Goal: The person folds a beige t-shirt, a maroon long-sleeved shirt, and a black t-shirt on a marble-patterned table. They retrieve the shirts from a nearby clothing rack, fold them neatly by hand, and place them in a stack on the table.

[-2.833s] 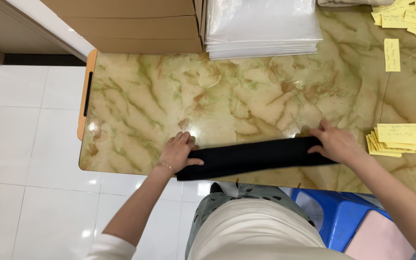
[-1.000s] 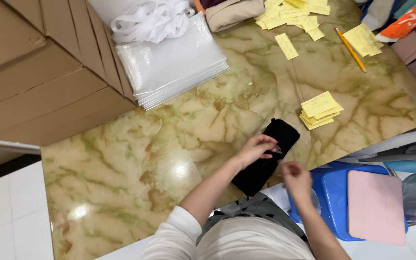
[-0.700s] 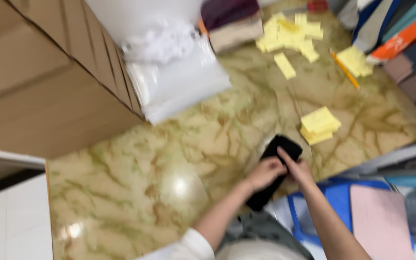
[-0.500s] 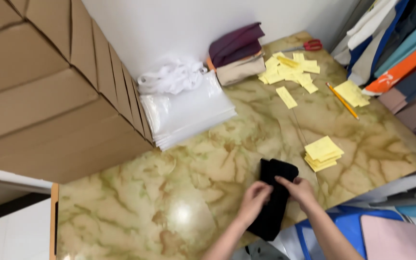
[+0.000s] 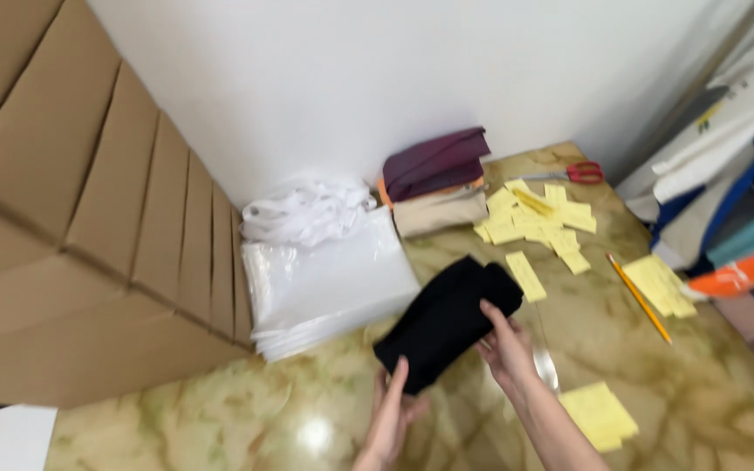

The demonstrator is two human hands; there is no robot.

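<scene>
Above the near middle of the glossy green-and-cream marbled surface (image 5: pixel 709 384), both hands hold up a folded black cloth bundle (image 5: pixel 447 321). Reaching up from the near edge, the left hand (image 5: pixel 392 417) points its fingers upward and grips the bundle's lower end; the thumb looks tucked behind the fabric, though blur makes that uncertain. Beside it, the right hand (image 5: pixel 508 349) comes up on an angled forearm, its fingers closed on the bundle's right side. The bundle tilts from lower left to upper right, lifted clear of the marble.

Just behind it lies a stack of clear plastic bags (image 5: pixel 325 292), with a heap of white cords (image 5: pixel 305 212) on its far end. Folded maroon and beige fabrics (image 5: pixel 438 179) rest at the far edge by the white wall. Scattered yellow paper slips (image 5: pixel 538 218), red-handled scissors (image 5: pixel 582 172) and a yellow pencil (image 5: pixel 639 298) occupy the right side, and a small pile of yellow slips (image 5: pixel 599 414) sits near the right forearm. Stacked brown cardboard boxes (image 5: pixel 80 227) line the left edge.
</scene>
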